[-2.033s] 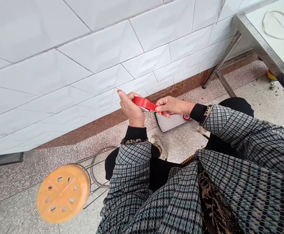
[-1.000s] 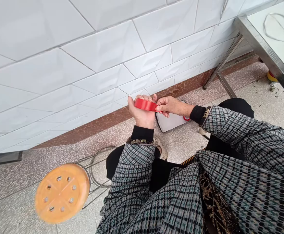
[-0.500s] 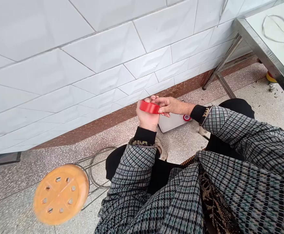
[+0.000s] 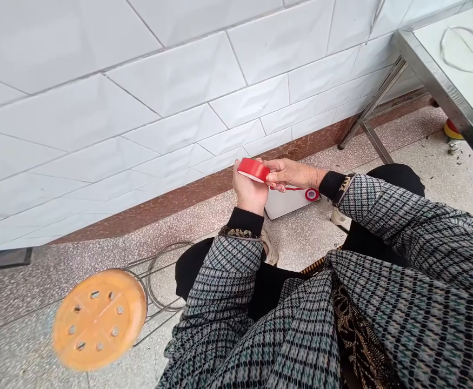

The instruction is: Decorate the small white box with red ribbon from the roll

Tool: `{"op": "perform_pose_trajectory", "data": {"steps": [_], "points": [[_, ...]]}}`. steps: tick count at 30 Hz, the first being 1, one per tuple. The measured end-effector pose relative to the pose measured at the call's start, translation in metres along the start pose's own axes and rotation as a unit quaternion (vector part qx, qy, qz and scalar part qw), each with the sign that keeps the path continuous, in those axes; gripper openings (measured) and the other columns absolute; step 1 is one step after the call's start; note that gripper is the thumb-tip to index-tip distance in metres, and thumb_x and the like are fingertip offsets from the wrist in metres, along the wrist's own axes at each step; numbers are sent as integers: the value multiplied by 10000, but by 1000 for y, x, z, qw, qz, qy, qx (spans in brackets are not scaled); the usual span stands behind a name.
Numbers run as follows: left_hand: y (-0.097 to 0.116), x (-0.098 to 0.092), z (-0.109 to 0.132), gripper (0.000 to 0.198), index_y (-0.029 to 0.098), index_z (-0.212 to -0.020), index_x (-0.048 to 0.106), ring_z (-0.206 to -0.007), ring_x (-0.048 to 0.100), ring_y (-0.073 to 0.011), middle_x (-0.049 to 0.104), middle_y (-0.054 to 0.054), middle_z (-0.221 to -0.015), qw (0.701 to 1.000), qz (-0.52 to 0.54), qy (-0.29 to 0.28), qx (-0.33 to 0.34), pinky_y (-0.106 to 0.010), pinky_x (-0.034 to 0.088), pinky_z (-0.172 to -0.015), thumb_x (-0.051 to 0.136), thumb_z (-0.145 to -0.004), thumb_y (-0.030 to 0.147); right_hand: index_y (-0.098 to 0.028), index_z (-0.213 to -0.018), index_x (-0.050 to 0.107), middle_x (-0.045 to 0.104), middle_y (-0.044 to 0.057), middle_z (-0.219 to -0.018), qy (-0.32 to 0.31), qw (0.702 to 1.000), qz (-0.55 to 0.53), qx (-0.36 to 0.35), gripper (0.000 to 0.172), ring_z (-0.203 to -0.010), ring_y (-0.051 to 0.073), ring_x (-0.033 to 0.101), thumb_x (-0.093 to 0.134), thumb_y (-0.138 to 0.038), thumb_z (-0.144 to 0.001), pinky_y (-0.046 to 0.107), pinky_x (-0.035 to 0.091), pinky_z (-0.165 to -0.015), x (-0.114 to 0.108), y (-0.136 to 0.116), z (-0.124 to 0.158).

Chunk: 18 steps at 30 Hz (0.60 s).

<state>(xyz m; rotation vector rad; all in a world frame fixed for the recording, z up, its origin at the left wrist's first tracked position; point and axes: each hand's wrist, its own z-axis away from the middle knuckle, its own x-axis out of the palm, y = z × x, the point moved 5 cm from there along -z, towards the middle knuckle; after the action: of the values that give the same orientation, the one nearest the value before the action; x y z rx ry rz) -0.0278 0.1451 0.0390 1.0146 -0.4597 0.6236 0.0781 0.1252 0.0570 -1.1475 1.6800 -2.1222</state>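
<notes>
A roll of red tape (image 4: 254,170) is held between my two hands above the floor, tilted so its pale lower edge shows. My left hand (image 4: 249,192) is turned palm up under and behind the roll, its fingers partly hidden by it. From the right, my right hand (image 4: 292,173) pinches the roll's near right edge between thumb and fingers. Below them a white board (image 4: 287,203) lies low down, bearing a small ring of red tape (image 4: 311,194). A thin red strip runs from that ring toward my right hand.
An orange round stool (image 4: 100,319) with metal wire legs stands at the lower left. White wall tiles (image 4: 179,70) rise ahead. A metal-framed table (image 4: 442,70) is at the right, with a pale cord (image 4: 463,65) on top and a yellow-red object (image 4: 451,129) beneath.
The tape roll has tilted up and moved slightly to the right, and its lower edge now shows. A red strip beside the small ring has come into sight.
</notes>
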Motion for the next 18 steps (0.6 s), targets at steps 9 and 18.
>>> {"op": "perform_pose_trajectory", "data": {"steps": [9, 18], "points": [[44, 5, 9, 812, 141, -771, 623, -951, 605, -125, 389, -1, -672, 946, -122, 31, 299, -402, 337, -764, 34, -1116, 580, -151, -1061, 600, 601, -79, -657, -15, 999, -52, -1, 555, -483, 42, 481, 889, -549, -805, 150, 416, -461, 5, -11, 1], [51, -1, 20, 757, 168, -1101, 741, -791, 641, -170, 667, -55, -815, 754, -385, 31, 532, -394, 485, -789, 205, -1066, 701, -158, -948, 586, 558, -86, -670, -49, 997, -61, -20, 484, -485, 25, 468, 859, -546, -853, 144, 422, -462, 4, -12, 3]]}}
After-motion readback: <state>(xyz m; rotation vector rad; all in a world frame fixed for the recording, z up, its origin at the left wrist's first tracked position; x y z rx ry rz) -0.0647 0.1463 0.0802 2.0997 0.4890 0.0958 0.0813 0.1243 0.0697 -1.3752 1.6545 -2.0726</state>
